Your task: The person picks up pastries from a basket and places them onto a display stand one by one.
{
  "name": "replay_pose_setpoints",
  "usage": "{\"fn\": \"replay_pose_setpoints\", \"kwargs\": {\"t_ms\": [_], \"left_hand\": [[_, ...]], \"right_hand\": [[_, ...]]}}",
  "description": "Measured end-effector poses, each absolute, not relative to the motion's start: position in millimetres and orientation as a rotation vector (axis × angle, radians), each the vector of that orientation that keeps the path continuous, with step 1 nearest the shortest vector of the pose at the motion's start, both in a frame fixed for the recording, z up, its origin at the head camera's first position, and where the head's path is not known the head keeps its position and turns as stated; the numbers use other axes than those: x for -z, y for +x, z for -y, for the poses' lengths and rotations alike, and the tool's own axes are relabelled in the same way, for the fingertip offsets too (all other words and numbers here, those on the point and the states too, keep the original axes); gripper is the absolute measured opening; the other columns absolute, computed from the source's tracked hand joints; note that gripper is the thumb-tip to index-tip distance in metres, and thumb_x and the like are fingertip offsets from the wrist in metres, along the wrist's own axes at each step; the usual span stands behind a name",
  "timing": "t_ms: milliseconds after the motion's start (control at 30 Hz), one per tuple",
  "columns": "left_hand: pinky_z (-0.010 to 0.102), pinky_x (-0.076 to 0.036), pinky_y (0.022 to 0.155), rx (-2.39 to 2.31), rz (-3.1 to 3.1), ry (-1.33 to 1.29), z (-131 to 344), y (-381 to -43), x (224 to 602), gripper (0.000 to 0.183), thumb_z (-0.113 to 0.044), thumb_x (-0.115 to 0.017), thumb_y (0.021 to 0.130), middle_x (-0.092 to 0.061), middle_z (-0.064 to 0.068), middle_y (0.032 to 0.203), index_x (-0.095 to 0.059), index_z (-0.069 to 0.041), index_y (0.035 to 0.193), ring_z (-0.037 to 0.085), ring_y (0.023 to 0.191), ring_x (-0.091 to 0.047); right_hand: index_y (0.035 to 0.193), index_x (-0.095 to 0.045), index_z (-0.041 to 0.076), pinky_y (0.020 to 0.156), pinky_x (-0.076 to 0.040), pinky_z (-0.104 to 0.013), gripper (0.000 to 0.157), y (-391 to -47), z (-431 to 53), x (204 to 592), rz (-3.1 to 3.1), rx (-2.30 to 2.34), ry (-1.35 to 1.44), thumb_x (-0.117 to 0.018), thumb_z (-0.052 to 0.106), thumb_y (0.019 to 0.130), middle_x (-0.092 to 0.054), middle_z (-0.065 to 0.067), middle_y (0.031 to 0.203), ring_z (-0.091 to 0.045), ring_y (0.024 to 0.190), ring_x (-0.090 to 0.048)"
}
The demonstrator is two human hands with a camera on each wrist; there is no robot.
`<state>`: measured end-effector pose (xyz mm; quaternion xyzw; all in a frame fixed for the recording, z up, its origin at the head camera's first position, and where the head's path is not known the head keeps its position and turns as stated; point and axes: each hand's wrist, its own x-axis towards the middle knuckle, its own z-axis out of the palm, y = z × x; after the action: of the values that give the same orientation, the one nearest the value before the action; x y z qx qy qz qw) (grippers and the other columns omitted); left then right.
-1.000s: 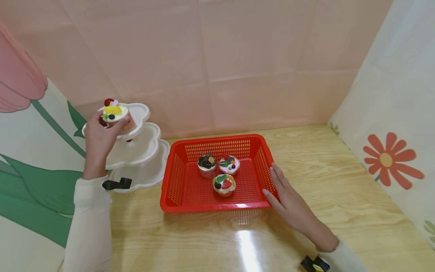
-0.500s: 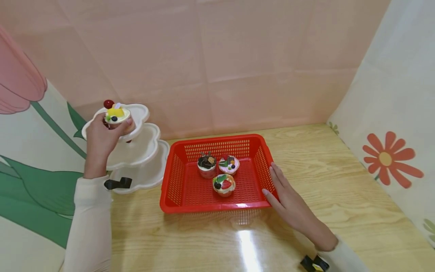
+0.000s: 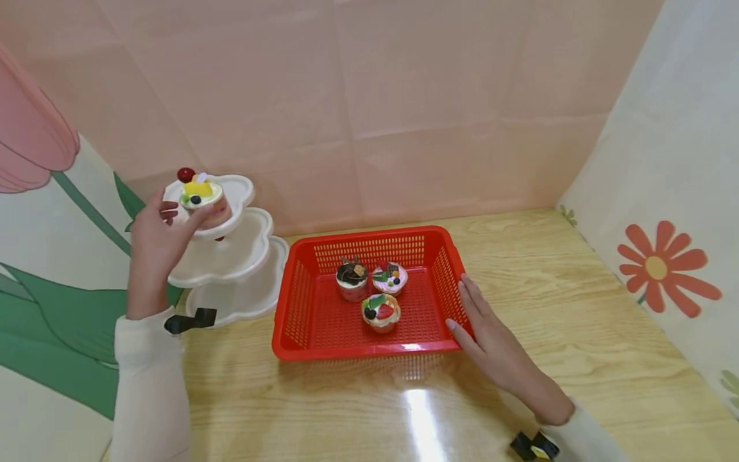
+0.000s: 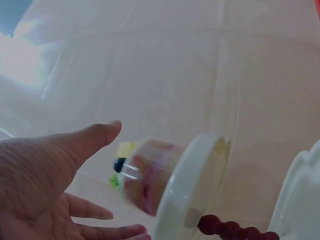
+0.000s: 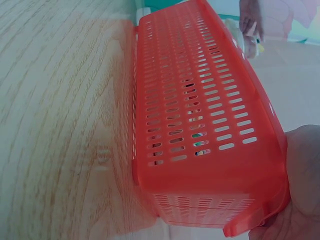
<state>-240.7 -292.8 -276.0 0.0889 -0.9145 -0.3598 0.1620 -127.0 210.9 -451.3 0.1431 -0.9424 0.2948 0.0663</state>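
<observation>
A dessert cup cake (image 3: 213, 212), topped with yellow fruit, a blueberry and a red cherry, stands on the top tier of a white three-tier stand (image 3: 237, 189). Around its left side my left hand (image 3: 158, 237) is spread; in the left wrist view the thumb (image 4: 97, 135) is apart from the cake. My right hand (image 3: 499, 346) lies along the right wall of a red plastic basket (image 3: 369, 351), fingers straight and thumb at the rim. Inside the basket sit a chocolate-topped cake (image 3: 352, 282), a pink-cream cupcake (image 3: 389, 280) and a strawberry-topped cupcake (image 3: 381, 314).
Everything stands on a wood-grain table (image 3: 323, 410). A pink backdrop (image 3: 433, 115) rises behind it, with flower-printed panels to the left and right. Dark red beads (image 4: 235, 231) form the stand's post between tiers.
My left hand has lowered the yellow-topped cake onto the top tier, let go of it and drawn back slightly left. My right hand stays at the basket.
</observation>
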Motion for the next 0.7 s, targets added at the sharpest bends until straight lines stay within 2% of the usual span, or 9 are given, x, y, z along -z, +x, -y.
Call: {"fn": "replay_pose_setpoints", "kwargs": {"t_ms": [67, 333, 567, 700], "left_hand": [[0.056, -0.038, 0.112, 1.025, 2.598, 0.251, 289.6, -232.8, 273.6, 0.102, -0.065, -0.062, 0.091, -0.036, 0.024, 0.157, -0.010, -0.016, 0.164, 0.042, 0.139, -0.038], [0.058, -0.035, 0.114, 1.030, 2.541, 0.119, 276.9, -207.5, 277.9, 0.100, -0.051, -0.068, 0.093, -0.031, 0.024, 0.158, -0.006, -0.016, 0.164, 0.042, 0.139, -0.036], [0.057, -0.039, 0.105, 0.997, 2.483, 0.075, 266.0, -191.0, 287.0, 0.097, -0.042, -0.072, 0.093, -0.038, 0.027, 0.147, -0.011, -0.015, 0.164, 0.041, 0.128, -0.041], [0.056, -0.039, 0.098, 0.971, 2.459, 0.059, 255.6, -180.5, 287.9, 0.097, -0.040, -0.074, 0.092, -0.038, 0.026, 0.143, -0.015, -0.016, 0.164, 0.039, 0.124, -0.041]], "right_hand": [[0.163, -0.008, 0.010, 0.108, -0.036, -0.066, 0.078, -127.4, -211.2, 450.9, 2.837, -0.890, 0.433, -0.049, 0.044, 0.106, -0.002, -0.006, 0.171, -0.037, 0.153, -0.018], [0.163, -0.008, 0.011, 0.108, -0.036, -0.066, 0.079, -126.8, -211.0, 452.3, 2.846, -0.910, 0.423, -0.048, 0.046, 0.106, -0.003, -0.006, 0.171, -0.035, 0.154, -0.016], [0.163, -0.008, 0.011, 0.107, -0.036, -0.067, 0.078, -127.4, -211.2, 453.4, 2.832, -0.918, 0.429, -0.049, 0.045, 0.106, -0.002, -0.005, 0.171, -0.037, 0.153, -0.018], [0.163, -0.008, 0.011, 0.107, -0.036, -0.067, 0.078, -128.2, -211.6, 453.5, 2.830, -0.915, 0.431, -0.050, 0.043, 0.106, -0.002, -0.005, 0.171, -0.037, 0.153, -0.018]]}}
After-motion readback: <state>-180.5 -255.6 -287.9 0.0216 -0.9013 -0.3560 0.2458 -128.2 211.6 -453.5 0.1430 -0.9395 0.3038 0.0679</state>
